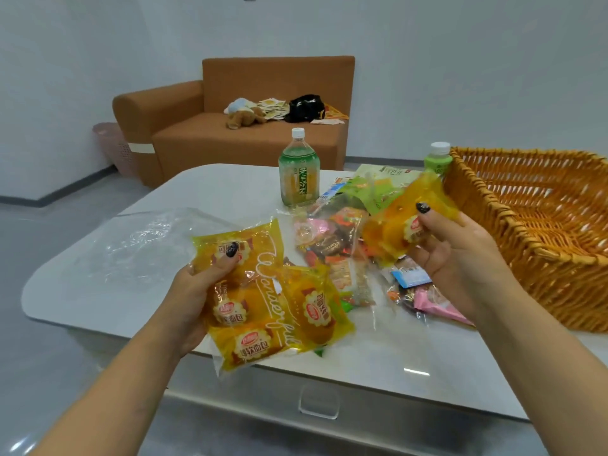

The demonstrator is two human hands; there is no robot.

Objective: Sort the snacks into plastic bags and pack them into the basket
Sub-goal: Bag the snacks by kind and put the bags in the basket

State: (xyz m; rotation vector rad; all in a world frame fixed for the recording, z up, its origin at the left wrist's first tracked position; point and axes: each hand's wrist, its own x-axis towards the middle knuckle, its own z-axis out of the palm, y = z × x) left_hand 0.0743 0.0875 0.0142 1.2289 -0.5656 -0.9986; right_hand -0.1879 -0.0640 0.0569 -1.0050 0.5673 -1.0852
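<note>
My left hand (200, 291) grips a clear plastic bag (263, 291) with white lettering, holding several yellow bread packets above the table's front edge. My right hand (460, 258) pinches one more yellow bread packet (401, 222), lifted over the snack pile. A second clear bag of mixed sweets (332, 245) lies between my hands. Loose wrapped snacks (424, 297) sit under my right wrist. The orange wicker basket (559, 274) stands at the right, and nothing shows in the part of its inside that I see.
An unfilled clear bag (138, 245) lies on the white table (230, 185) at the left. A green tea bottle (298, 169) stands behind the pile, a smaller green bottle (437, 159) beside the basket. A brown sofa (250, 133) stands beyond.
</note>
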